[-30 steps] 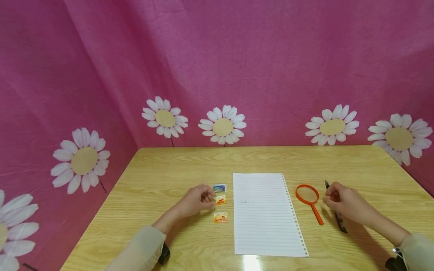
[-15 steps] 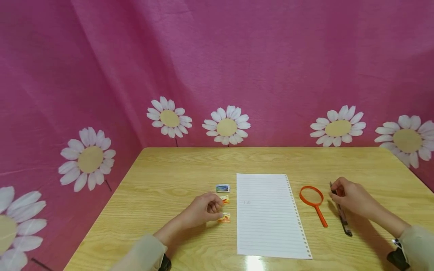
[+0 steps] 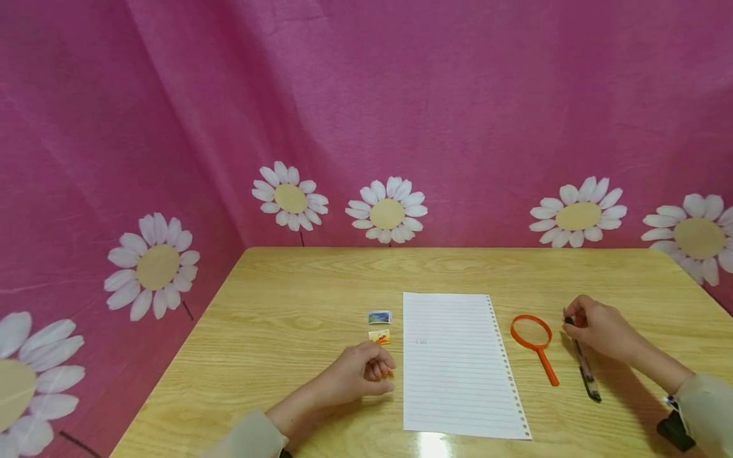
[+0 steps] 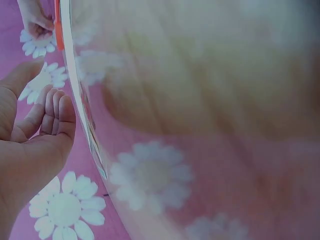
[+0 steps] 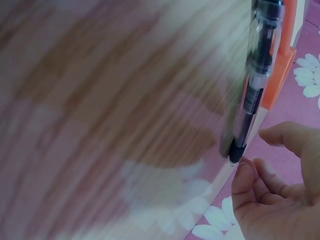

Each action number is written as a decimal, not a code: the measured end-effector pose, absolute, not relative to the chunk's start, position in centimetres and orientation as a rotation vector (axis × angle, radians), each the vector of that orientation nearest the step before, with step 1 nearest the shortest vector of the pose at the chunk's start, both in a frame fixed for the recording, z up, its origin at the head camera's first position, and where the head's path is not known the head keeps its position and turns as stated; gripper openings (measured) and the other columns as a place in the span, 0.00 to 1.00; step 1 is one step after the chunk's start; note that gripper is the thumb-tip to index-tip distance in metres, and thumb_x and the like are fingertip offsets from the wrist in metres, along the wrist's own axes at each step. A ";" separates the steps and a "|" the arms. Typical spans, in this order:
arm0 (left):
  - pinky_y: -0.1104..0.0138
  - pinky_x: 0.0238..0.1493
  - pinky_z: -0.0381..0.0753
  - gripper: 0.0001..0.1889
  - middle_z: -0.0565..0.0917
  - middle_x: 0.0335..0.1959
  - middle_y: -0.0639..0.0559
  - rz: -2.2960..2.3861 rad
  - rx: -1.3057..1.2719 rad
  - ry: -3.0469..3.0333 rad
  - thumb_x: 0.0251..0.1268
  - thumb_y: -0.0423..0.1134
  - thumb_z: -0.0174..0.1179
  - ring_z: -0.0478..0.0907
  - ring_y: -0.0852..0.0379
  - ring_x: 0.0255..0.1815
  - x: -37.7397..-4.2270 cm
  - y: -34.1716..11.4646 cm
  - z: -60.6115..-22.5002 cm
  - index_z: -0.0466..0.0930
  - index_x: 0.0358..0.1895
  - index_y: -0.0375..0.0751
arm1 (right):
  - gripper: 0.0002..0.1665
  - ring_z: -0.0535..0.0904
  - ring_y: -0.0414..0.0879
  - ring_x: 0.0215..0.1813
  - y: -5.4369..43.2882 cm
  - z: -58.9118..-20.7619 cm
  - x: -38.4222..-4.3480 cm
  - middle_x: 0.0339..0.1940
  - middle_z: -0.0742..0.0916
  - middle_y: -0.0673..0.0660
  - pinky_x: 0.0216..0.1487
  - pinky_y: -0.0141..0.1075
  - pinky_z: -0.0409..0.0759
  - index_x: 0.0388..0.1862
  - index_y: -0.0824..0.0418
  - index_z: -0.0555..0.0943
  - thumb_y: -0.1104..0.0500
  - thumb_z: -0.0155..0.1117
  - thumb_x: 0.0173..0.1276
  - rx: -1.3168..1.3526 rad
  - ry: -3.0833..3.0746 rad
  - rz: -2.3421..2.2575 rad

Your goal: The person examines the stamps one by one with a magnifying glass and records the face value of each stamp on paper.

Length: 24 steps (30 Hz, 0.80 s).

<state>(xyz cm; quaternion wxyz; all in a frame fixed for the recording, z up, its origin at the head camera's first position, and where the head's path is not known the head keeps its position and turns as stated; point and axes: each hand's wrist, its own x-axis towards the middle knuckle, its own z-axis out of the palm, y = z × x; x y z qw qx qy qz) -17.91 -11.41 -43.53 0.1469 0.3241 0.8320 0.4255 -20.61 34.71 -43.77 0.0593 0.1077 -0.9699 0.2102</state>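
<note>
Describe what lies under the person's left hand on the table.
An orange-edged stamp peeks out at the left hand's fingertips; the rest of it is covered. Two more stamps lie uncovered beyond.

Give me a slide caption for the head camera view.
Left hand over a small stamp, right hand touching a pen; lined paper and orange magnifying glass between.

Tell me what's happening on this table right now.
A person sits at a wooden table. Their left hand rests, fingers curled, on a small orange picture card beside a lined white sheet of paper. Their right hand touches the tip of a clear black pen lying next to an orange magnifying glass.
</note>
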 end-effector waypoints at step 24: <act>0.80 0.39 0.75 0.13 0.79 0.37 0.51 1.095 1.023 2.370 0.58 0.38 0.70 0.68 0.75 0.34 -15.2 -9.3 -43.9 0.80 0.44 0.40 | 0.18 0.63 0.38 0.25 35.2 -44.6 -21.0 0.25 0.75 0.55 0.26 0.31 0.63 0.38 0.73 0.69 0.64 0.69 0.60 0.302 -2.961 0.612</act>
